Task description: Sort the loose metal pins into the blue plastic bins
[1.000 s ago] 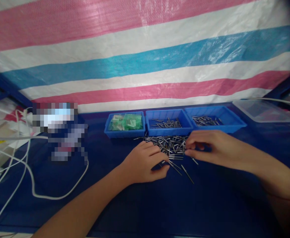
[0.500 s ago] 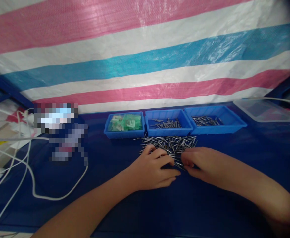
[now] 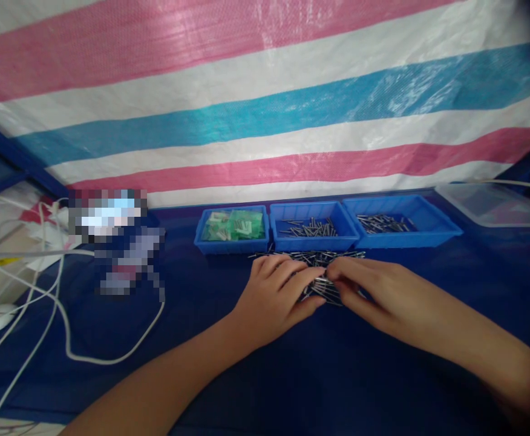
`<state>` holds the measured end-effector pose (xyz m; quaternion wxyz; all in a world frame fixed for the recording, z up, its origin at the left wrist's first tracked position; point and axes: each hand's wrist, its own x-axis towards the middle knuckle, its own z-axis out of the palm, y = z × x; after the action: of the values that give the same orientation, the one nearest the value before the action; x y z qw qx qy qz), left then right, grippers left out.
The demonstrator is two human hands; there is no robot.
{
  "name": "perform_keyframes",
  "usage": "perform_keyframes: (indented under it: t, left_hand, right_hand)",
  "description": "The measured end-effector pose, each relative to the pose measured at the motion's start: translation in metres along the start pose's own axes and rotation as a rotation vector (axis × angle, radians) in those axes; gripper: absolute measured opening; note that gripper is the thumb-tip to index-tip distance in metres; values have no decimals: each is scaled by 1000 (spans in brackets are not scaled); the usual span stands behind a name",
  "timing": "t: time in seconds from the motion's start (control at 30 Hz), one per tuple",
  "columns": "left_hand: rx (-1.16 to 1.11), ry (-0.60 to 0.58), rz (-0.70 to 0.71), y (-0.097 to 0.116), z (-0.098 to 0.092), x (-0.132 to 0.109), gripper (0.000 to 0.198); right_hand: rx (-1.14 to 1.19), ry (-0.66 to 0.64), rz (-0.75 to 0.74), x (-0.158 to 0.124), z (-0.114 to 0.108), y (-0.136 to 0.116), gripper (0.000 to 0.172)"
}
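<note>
Presumably for easy reach, the loose metal rods (image 3: 322, 289) are heaped just in front of the blue trays (image 3: 314, 244). They are bordered by the left hand (image 3: 268, 298), thumb and fingers spread; the right hand (image 3: 385, 290) is bunched beside them, whether pinching any cannot be told.

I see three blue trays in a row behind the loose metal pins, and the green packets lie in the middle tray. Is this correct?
Not quite: in the head view, the green packets lie in the left tray, not the middle tray. The three trays do stand in a row behind the loose metal pins.
</note>
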<state>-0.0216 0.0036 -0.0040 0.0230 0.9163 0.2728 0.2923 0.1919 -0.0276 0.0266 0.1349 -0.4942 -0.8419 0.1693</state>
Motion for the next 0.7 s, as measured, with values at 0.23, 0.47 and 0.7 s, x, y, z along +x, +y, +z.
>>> perform_keyframes:
  t: [0.23,0.47,0.7]
  left_hand:
    - [-121,-2,-145,-1,6,-2,18]
    - [-278,63,-232,-1,5,-1,14]
    - [-307,59,-239,0,6,-1,15]
  right_hand:
    - [98,228,-172,8,14,-13,16]
    - [357,461,53,11,26,-15,14]
    - [475,407,30,14,28,-17,11]
